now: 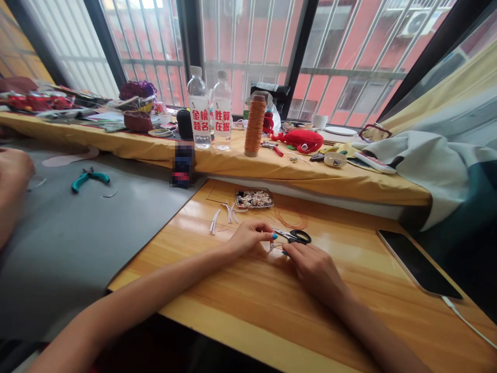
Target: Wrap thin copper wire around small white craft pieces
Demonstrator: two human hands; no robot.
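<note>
Over the wooden table, my left hand [250,237] pinches a small pale piece [272,246], too small to name for certain. My right hand [312,261] is closed close beside it, with thin brown thread [278,245] running from its fingertips to that piece. Just behind both hands lie black-handled scissors [297,236], blades pointing left. A loose coil of orange-brown thread [293,220] rests farther back. Beyond my left hand stands a clear box [254,198] of small white and dark flower-like pieces. White strips [230,212] are scattered left of it.
Teal pliers [90,178] lie on the grey mat [128,223] at left, where another person's hand [13,171] shows. A tablet [419,264] with a white cable is at right. Two water bottles [200,111] and an orange thread spool [255,127] stand on the cluttered sill [229,165].
</note>
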